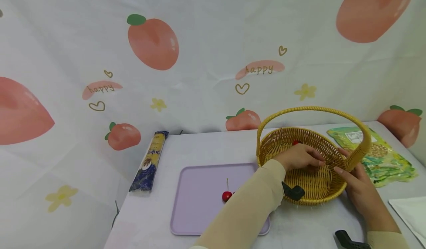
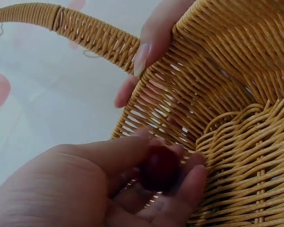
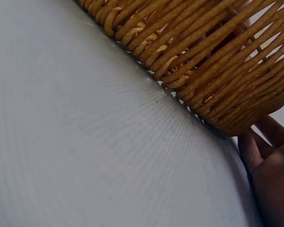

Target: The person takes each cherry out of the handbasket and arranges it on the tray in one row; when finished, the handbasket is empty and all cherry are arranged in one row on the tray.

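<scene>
My left hand (image 1: 301, 157) reaches down into a round yellow wicker basket (image 1: 317, 199). Between its thumb and fingers it holds a dark red cherry (image 2: 158, 169), seen close in the left wrist view. My right hand (image 1: 362, 189) grips the basket's right rim by the foot of the tall handle (image 1: 313, 108), thumb over the edge and fingers outside. In the right wrist view that hand (image 3: 274, 172) shows against the basket's woven wall (image 3: 194, 56). Another red spot shows inside the basket behind my left wrist. A cherry (image 1: 227, 196) with an upright stem lies on the lilac tray (image 1: 194, 208).
Left of the tray lies a blue and yellow packet (image 1: 150, 162). A green printed bag (image 1: 379, 152) lies right of the basket, and a white sheet (image 1: 411, 214) at the right edge. My left forearm crosses the tray's right side, partly hiding another cherry.
</scene>
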Demonstrator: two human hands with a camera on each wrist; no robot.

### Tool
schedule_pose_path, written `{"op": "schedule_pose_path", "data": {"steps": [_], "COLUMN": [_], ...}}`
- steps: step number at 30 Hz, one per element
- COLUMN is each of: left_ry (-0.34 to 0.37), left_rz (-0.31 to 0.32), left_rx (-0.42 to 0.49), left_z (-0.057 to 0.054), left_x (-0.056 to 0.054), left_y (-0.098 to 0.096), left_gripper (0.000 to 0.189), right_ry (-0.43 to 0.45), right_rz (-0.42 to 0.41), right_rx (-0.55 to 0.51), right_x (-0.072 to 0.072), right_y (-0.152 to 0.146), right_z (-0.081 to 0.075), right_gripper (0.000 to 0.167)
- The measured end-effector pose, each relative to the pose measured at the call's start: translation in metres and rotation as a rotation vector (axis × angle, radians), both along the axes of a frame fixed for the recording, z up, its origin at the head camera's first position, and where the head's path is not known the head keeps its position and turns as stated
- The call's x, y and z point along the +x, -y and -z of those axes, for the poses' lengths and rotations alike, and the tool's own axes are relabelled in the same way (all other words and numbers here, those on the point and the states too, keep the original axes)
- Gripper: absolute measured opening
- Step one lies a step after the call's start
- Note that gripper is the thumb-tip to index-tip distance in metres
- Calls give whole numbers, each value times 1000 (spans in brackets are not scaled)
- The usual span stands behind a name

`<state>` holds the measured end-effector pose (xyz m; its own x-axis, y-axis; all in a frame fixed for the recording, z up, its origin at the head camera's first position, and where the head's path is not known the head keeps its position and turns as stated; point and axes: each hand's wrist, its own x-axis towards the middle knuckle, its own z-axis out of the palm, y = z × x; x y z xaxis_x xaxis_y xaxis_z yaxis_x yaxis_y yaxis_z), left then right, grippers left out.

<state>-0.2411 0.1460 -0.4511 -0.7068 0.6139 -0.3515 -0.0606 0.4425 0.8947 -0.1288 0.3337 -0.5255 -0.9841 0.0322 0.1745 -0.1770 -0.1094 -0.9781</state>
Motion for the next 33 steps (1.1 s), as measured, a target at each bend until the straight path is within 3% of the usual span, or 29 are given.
{"op": "schedule_pose_path", "data": {"steps": [3, 9, 16, 20, 27, 33], "left_ry": [-32, -108, -83, -73, -35, -151], "left_rz": [-48, -73, -127, -162, -113, -45], "left_rx": [35, 67, 257, 286, 353, 235], "left_z": [-1, -4, -12, -20, -38, -54], "left_x": [0, -1, 3, 7, 14, 23], "left_y": [1, 5, 10, 10, 17, 30], "left_gripper": [9, 11, 18, 15, 14, 19], "right_ry": [-6, 7, 16, 7, 18, 17], "right_rz": [-5, 3, 3, 5, 15, 13], "right_rx": [1, 14, 17, 15, 23, 19], "right_x": [0, -2, -3, -2, 0, 1], "right_y": [1, 4, 7, 7, 4, 1], "right_z": [0, 0, -1, -1, -2, -3], "right_gripper": [66, 66, 66, 66, 65, 65]}}
